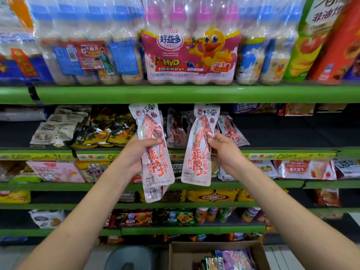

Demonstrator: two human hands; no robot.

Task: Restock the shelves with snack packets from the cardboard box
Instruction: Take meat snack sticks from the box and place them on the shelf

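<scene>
**A:** Start on the left. What does the left hand (136,152) have?

**B:** A long white-and-red meat-snack packet (154,152), fingers curled round its middle and thumb across the front. There looks to be a second packet tucked behind it, since an extra bottom edge pokes out lower down, though I can't be sure.

**A:** How does it lie?

**B:** Long axis nearly upright, top leaning slightly left. Its top edge sits just under the green shelf lip (194,94), which I'll use as the landmark.

**A:** And to the right?

**B:** The right hand (224,152) pinches a matching packet (198,151) by its right edge, thumb and fingertips closed on the film. That one is also upright, top just below the green shelf lip and tilted a little right.

**A:** Where do they go?

**B:** Straight behind them, below the same lip, a cluster of identical packets (229,131) leans on the dark shelf. It lies beyond and slightly right of the grips, so the right hand is nearer. In my judgement the move is forward and a touch down, keeping each long axis upright so the tops clear the lip.

**A:** The supply?

**B:** The cardboard box (179,254) sits on the floor far below the lip, right of centre, with purple packets (235,256) inside.
</scene>
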